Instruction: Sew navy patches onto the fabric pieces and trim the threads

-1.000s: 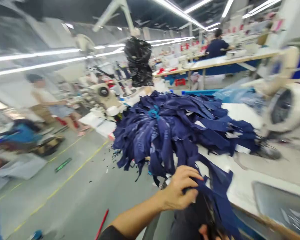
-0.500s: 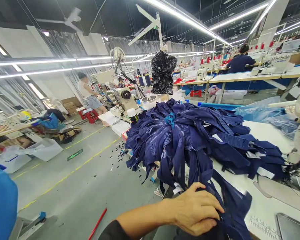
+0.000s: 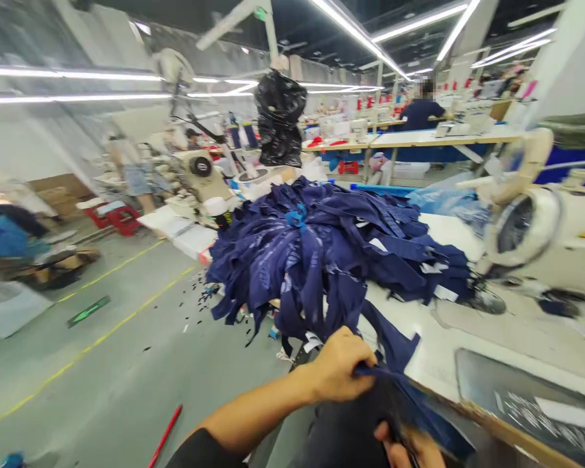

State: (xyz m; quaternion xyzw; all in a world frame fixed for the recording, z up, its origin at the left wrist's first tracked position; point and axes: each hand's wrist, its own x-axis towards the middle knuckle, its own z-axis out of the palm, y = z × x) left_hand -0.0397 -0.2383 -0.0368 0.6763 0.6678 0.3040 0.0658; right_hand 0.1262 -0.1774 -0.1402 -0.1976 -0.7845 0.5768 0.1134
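Observation:
My left hand [image 3: 344, 365] is closed on the edge of a navy fabric strip [image 3: 419, 403] at the front of the sewing table. Below and right of it, my right hand [image 3: 407, 448] is partly in view at the bottom edge, fingers curled round a dark, blurred object that I cannot make out. A large bundle of navy fabric pieces [image 3: 268, 260], tied with a blue strip [image 3: 296, 216], lies spread over the table beyond my hands. White tags hang from some pieces.
A sewing machine [image 3: 556, 227] stands at the right on the table [image 3: 443, 331]. Another machine [image 3: 199, 172] is behind the bundle, beside a black plastic bag [image 3: 280, 120]. A red stick [image 3: 166, 435] lies on the floor. People are in the background.
The view has turned right. My left hand has gone from lying on the fabric with fingers spread to gripping a strip's edge. My right hand has come into view.

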